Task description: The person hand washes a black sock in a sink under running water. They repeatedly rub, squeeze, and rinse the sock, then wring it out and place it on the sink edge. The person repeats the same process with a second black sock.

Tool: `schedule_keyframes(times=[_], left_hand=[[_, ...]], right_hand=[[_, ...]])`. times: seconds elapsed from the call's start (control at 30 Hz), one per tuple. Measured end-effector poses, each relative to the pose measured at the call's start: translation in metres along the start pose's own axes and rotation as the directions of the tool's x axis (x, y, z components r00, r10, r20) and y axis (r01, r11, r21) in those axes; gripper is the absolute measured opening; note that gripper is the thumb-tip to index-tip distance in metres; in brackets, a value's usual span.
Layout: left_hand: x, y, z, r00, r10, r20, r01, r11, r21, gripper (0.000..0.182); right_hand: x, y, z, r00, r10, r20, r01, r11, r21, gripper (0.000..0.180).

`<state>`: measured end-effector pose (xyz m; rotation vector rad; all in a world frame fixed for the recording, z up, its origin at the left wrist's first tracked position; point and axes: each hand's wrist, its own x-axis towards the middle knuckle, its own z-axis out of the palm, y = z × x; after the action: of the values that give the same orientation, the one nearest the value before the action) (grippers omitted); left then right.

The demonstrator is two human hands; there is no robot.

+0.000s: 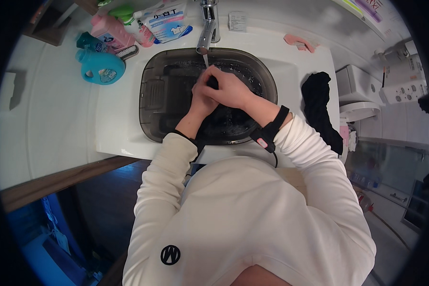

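Note:
My left hand (203, 93) and my right hand (232, 87) meet under a thin stream of water (206, 61) from the chrome faucet (206, 35). The right hand lies partly over the left, with its fingers bent. A dark patch shows between them; whether it is black cloth or the dark basin behind is unclear. Below is a translucent dark grey plastic basin (144, 118) set in the white sink, with a ridged panel (155, 94) on its left side. Dark water with foam bubbles (252, 80) shows inside.
Black crumpled fabric (318, 103) lies along the counter's right side, near a pink cloth (300, 43). Back left stand a blue detergent bottle (101, 68), a pink bottle (112, 32), a scrub brush (127, 52), a spray bottle (143, 32) and a detergent pouch (168, 23). A toilet (359, 111) is farther right.

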<state>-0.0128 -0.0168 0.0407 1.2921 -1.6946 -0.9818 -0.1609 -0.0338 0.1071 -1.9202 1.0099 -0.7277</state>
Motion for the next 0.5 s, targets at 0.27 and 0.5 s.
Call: schedule_keyframes(times=[0.27, 0.5], left_hand=[[-0.012, 0.027, -0.018, 0.919, -0.388, -0.065, 0.371, 0.911, -0.181, 0.024], [-0.025, 0.025, -0.046, 0.87, -0.487, -0.075, 0.432, 0.826, -0.363, 0.023]], right_hand=[[0.015, -0.016, -0.02, 0.993, -0.033, -0.115, -0.021, 0.898, -0.439, 0.037], [0.08, -0.041, -0.086, 0.864, -0.366, -0.347, 0.15, 0.843, -0.516, 0.03]])
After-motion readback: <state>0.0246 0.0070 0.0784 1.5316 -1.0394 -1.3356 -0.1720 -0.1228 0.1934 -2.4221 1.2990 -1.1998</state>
